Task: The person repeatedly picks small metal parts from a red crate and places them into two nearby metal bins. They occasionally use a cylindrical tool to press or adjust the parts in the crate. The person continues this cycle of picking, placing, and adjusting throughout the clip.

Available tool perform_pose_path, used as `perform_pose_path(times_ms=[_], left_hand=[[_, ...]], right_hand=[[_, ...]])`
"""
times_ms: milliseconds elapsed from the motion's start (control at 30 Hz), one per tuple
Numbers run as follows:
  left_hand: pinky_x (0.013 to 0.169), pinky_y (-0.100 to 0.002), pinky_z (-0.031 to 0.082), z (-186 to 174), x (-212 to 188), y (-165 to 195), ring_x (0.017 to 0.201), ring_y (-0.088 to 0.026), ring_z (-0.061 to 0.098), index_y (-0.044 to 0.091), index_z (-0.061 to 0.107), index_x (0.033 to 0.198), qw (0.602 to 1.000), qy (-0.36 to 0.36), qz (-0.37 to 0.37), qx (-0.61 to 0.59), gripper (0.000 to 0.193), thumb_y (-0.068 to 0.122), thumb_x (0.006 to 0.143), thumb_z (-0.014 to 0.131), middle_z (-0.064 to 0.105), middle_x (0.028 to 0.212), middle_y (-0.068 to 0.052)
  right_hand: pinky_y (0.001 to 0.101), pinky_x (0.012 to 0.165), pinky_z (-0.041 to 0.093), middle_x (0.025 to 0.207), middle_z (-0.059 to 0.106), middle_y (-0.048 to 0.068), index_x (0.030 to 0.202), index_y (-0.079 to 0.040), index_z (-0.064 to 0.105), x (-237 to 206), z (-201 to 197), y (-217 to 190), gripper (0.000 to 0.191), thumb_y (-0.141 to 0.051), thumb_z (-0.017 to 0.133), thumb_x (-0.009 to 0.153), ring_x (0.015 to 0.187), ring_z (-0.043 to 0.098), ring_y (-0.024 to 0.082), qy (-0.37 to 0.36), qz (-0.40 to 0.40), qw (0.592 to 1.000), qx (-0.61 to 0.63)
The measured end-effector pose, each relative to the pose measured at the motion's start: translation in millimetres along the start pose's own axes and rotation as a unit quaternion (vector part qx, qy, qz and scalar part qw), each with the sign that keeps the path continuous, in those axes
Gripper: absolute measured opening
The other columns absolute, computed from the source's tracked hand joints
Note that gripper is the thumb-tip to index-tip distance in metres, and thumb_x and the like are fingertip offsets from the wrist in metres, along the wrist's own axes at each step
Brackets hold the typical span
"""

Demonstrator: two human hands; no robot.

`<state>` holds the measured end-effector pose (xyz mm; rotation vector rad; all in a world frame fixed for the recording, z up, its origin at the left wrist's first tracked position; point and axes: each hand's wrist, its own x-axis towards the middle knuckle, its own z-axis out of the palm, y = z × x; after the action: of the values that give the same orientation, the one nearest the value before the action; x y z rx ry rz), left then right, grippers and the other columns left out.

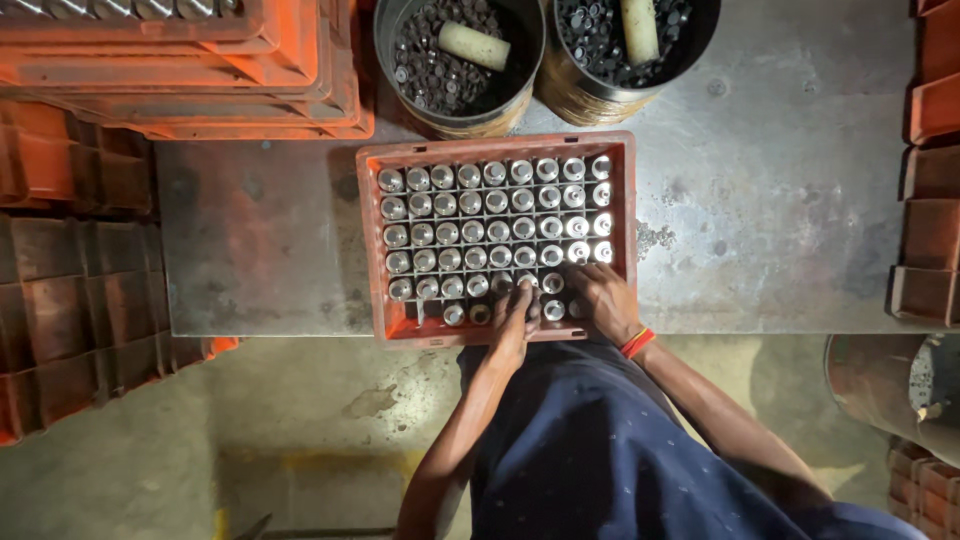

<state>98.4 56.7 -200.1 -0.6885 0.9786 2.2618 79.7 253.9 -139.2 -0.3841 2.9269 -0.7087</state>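
An orange plastic crate [372, 240] sits on a grey metal table [780, 200], packed with rows of several upright shiny metal cylinders [497, 215]. Both my hands reach into its near row. My left hand [514, 318] has its fingers curled down among the cylinders at the crate's front edge. My right hand [601, 300] rests on the front right corner with fingers over the cylinders there; a red and orange band is on that wrist. Whether either hand grips a cylinder is hidden by the fingers.
Two round metal buckets [460, 55] [625, 45] of small dark parts, each with a pale cylinder on top, stand behind the crate. Stacked orange crates [200, 60] fill the left; more crates [930, 200] line the right. A drum [890, 390] stands lower right.
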Motion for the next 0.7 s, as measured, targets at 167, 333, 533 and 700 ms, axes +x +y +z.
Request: perform_pose_path(times_ms=[167,333,533,700], left_hand=[[0.045,-0.019,0.032,20,-15,17,0.055,-0.003,0.043,0.01,0.063,0.13,0.992,-0.057,-0.025,0.108,0.04,0.038,0.103,0.055,0.054,0.075,0.002],[0.042,-0.021,0.027,30,-18,2,0.051,-0.004,0.04,0.012,0.056,0.13,0.977,-0.105,-0.093,0.159,0.037,0.036,0.101,0.059,0.052,0.073,0.003],[0.065,-0.032,0.051,0,8,-7,0.076,-0.015,0.065,0.004,0.056,0.127,0.986,0.006,-0.113,-0.124,0.027,0.023,0.108,0.057,0.067,0.096,-0.007],[0.047,-0.021,0.032,-7,-1,-6,0.055,-0.006,0.046,0.011,0.06,0.106,0.998,0.016,0.01,0.058,0.022,0.033,0.104,0.062,0.058,0.076,0.002]], right_hand=[[0.0421,0.081,0.055,0.103,0.074,0.014,0.128,-0.004,0.068,-10,-9,-1,0.05,-0.012,0.081,0.08,0.092,0.068,0.032,0.077,0.032,0.986,0.142],[0.032,0.082,0.057,0.107,0.077,0.012,0.12,-0.003,0.074,-33,-6,-14,0.033,-0.015,0.077,0.09,0.093,0.072,0.018,-0.015,0.153,0.91,0.385],[0.0334,0.077,0.058,0.104,0.077,0.012,0.11,-0.007,0.079,-47,-9,-12,0.023,-0.015,0.077,0.088,0.088,0.074,0.022,0.065,0.18,0.945,0.265],[0.0397,0.076,0.057,0.097,0.073,0.013,0.107,-0.007,0.075,-43,-5,-13,0.024,-0.006,0.074,0.083,0.088,0.072,0.032,0.003,0.056,0.984,0.17]])
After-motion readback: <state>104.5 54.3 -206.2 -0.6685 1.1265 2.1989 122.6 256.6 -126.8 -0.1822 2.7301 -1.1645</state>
